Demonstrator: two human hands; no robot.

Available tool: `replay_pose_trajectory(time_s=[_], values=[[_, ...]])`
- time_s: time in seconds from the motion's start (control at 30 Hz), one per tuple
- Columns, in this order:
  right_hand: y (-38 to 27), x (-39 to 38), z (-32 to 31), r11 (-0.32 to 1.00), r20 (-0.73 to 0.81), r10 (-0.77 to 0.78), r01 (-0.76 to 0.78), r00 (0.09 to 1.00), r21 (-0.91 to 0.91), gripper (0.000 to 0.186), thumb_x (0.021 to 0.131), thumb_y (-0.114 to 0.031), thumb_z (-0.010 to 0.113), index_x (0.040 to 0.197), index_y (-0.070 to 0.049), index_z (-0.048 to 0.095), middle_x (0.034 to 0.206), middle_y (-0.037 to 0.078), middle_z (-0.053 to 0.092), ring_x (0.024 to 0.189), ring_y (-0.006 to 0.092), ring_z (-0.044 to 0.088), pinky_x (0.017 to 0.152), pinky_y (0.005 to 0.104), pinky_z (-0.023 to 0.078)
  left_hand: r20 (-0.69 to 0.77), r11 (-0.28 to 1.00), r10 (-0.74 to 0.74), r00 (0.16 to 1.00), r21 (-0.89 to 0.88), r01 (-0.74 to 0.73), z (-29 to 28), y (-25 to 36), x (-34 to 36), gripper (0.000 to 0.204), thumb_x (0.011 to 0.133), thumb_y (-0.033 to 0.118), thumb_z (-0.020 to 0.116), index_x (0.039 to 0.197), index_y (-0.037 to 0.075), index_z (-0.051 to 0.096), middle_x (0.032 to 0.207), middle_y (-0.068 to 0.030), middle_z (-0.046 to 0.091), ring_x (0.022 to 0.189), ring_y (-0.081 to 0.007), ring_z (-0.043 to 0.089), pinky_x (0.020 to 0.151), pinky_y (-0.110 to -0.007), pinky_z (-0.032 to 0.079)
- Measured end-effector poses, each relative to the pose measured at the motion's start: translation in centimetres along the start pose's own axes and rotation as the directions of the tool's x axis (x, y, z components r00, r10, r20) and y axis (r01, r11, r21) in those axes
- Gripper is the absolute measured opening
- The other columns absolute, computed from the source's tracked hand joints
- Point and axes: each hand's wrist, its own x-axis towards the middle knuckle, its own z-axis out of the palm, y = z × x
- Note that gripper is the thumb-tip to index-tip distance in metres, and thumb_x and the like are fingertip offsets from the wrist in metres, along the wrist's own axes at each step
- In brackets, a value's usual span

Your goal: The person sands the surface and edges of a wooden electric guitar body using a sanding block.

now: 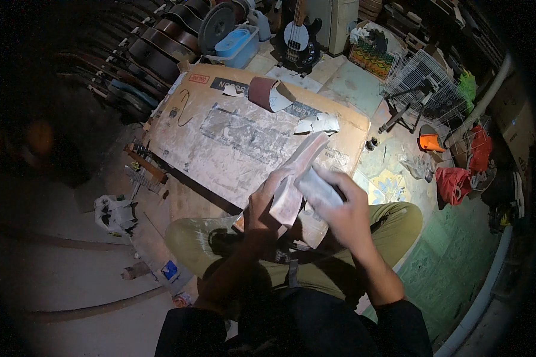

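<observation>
My left hand (260,199) is closed around a dusty, reddish-brown shaped wooden piece (308,152), which has a thick block-like end toward me and a narrower end pointing away. Against its right side, my right hand (346,208) grips a pale grey, folded piece of sandpaper (317,187), slightly blurred. The wood is held slanted above my lap, over the near edge of a dusty cardboard sheet (178,146). On the far part of that cardboard lies a curled brown sheet of sandpaper (260,90). Torn white scraps (324,122) rest close to the wood's far end.
Several guitar bodies (152,50) stand in rows at far left. A blue plastic tub (241,50) and a black bass guitar (295,44) are beyond the cardboard. To the right are a wire rack (423,77), an orange object (430,140) and red bags (454,183).
</observation>
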Motion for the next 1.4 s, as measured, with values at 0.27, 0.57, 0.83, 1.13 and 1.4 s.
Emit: replay_pose_trajectory(time_s=[0.27, 0.57, 0.83, 1.13, 1.4], values=[[-0.8, -0.7, -0.8, 1.000, -0.007, 0.003, -0.004, 1.000, -0.028, 0.045, 0.072, -0.016, 0.082, 0.111, 0.002, 0.067, 0.099, 0.017, 0.068, 0.091, 0.0275, 0.066, 0.081, 0.0342, 0.052, 0.019, 0.982, 0.169, 0.985, 0.082, -0.170, 0.6, 1.2, -0.3, 0.042, 0.086, 0.010, 0.069, 0.125, 0.006, 0.056, 0.111, -0.0145, 0.069, 0.101, -0.0202, 0.068, 0.083, -0.032, 0.053], [-1.9, -2.7, -1.4, 0.943, 0.028, -0.193, 0.194, 0.981, -0.271, 0.048, 0.076, -0.010, 0.078, 0.120, 0.002, 0.064, 0.102, 0.016, 0.068, 0.093, 0.0217, 0.065, 0.085, 0.0323, 0.051, 0.062, 0.981, 0.173, 0.983, 0.076, -0.177, 0.6, 2.0, -0.5, 0.038, 0.083, 0.011, 0.061, 0.121, 0.005, 0.059, 0.114, -0.0229, 0.065, 0.106, -0.0431, 0.062, 0.090, -0.045, 0.049], [-3.8, -3.5, -1.3, 0.917, 0.002, -0.253, 0.241, 0.967, -0.319, 0.046, 0.077, -0.012, 0.079, 0.118, 0.004, 0.063, 0.105, 0.020, 0.068, 0.088, 0.0280, 0.067, 0.083, 0.0359, 0.051, 0.070, 0.935, 0.318, 0.945, 0.141, -0.325, 1.3, 1.6, -0.3, 0.050, 0.077, 0.020, 0.066, 0.123, 0.002, 0.058, 0.115, -0.0229, 0.063, 0.110, -0.0428, 0.059, 0.092, -0.047, 0.048], [-4.0, -5.5, -2.4, 0.669, 0.173, -0.510, 0.515, 0.842, -0.536, 0.049, 0.076, -0.012, 0.079, 0.119, 0.005, 0.063, 0.108, 0.020, 0.066, 0.092, 0.0280, 0.066, 0.084, 0.0353, 0.051, 0.121, 0.943, 0.292, 0.949, 0.130, -0.307, 1.9, 2.4, -0.3, 0.047, 0.076, 0.012, 0.066, 0.121, 0.002, 0.060, 0.121, -0.0221, 0.061, 0.117, -0.0419, 0.056, 0.097, -0.047, 0.046], [-3.7, -6.3, -2.2, 0.674, 0.159, -0.533, 0.531, 0.831, -0.514, 0.051, 0.074, -0.011, 0.081, 0.120, 0.004, 0.063, 0.106, 0.020, 0.067, 0.093, 0.0280, 0.066, 0.081, 0.0355, 0.051, 0.098, 0.955, 0.274, 0.957, 0.093, -0.283, 2.2, 2.0, 0.0, 0.047, 0.073, 0.004, 0.062, 0.120, 0.000, 0.060, 0.117, -0.0238, 0.062, 0.113, -0.0423, 0.058, 0.093, -0.046, 0.047]])
